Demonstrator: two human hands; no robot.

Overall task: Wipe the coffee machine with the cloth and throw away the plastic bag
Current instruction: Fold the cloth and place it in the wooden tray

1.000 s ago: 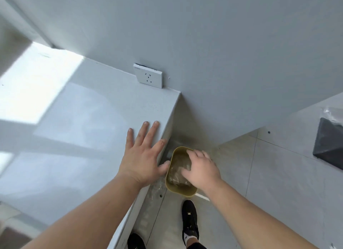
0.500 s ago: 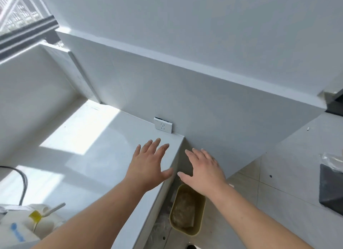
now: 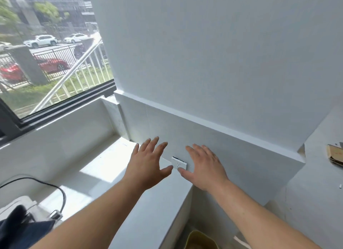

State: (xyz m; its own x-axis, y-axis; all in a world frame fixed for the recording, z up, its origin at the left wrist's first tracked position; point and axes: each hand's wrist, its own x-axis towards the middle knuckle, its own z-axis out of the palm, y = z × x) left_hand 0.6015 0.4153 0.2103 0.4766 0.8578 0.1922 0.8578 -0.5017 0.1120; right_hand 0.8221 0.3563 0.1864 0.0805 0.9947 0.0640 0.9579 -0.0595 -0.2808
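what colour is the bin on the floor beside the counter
Olive yellow-green bin, seen at the bottom of the head view.

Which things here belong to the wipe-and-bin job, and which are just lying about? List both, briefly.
Job: yellow-green bin on the floor; dark blue fabric, possibly the cloth; white appliance, possibly the coffee machine; left hand and right hand, both empty.
Lying about: wall socket; black cable; brown cardboard piece on the right ledge.
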